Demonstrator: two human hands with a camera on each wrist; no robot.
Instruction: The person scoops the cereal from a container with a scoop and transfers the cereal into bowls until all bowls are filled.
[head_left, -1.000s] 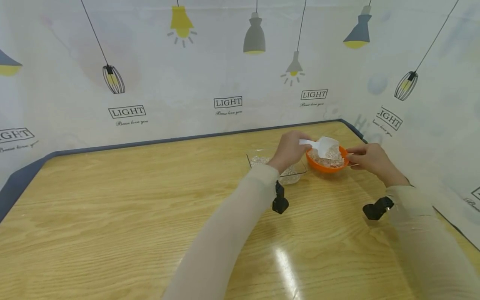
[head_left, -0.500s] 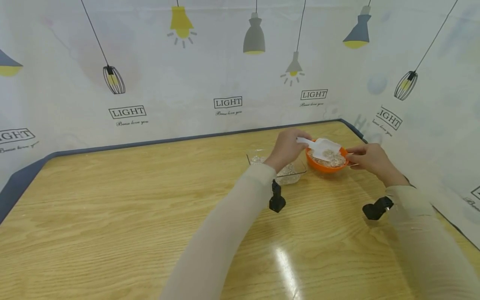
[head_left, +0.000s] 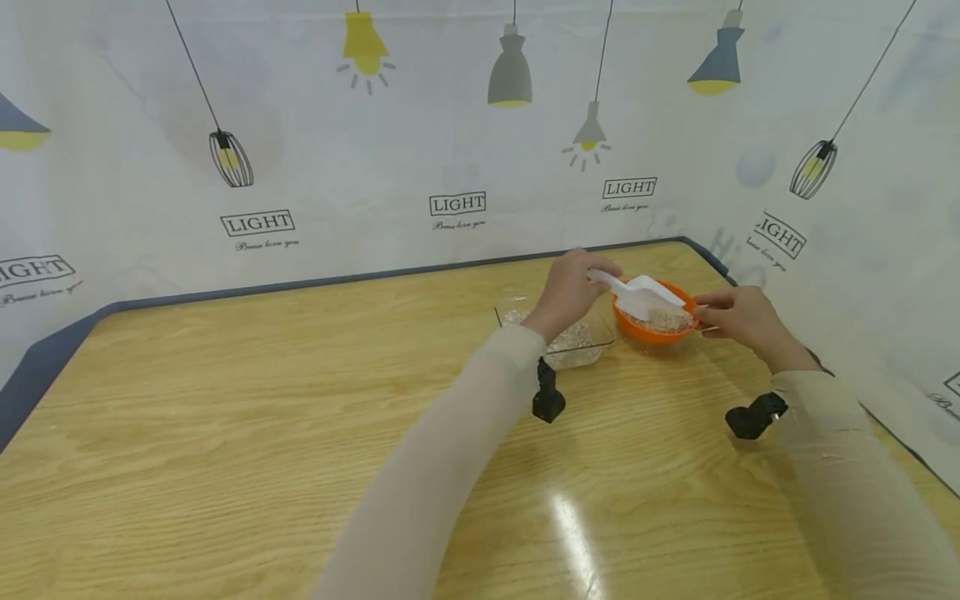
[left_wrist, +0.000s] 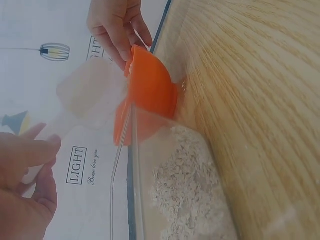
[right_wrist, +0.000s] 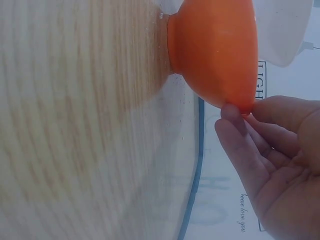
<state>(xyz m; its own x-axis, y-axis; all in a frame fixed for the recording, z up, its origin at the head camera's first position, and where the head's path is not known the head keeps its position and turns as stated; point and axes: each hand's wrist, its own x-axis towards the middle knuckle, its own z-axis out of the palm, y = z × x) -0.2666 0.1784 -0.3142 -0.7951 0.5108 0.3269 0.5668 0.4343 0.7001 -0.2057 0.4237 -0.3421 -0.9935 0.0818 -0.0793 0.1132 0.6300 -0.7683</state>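
Note:
A white scoop [head_left: 643,297] is tipped over the orange bowl [head_left: 647,335], its handle gripped by my left hand [head_left: 564,290]. Pale oat flakes [head_left: 670,319] fill much of the bowl. In the left wrist view the scoop [left_wrist: 85,92] hangs above the bowl's rim, blurred. My right hand [head_left: 742,321] pinches the bowl's right rim between thumb and fingers; the right wrist view shows this pinch on the orange bowl [right_wrist: 220,55] up close. Just left of the bowl stands a clear rectangular container [head_left: 579,360] with more flakes [left_wrist: 185,185] in it, partly hidden behind my left hand.
The wooden table [head_left: 262,417] stretches out to the left and front. A dark edge strip [head_left: 337,282] borders it at the back, against a wall covering [head_left: 360,150] printed with lamps. The container's rim stands close beside the bowl.
My left hand has drawn slightly left and up, turning the scoop over so its flakes have slid out into the bowl. The right hand and bowl have stayed in place.

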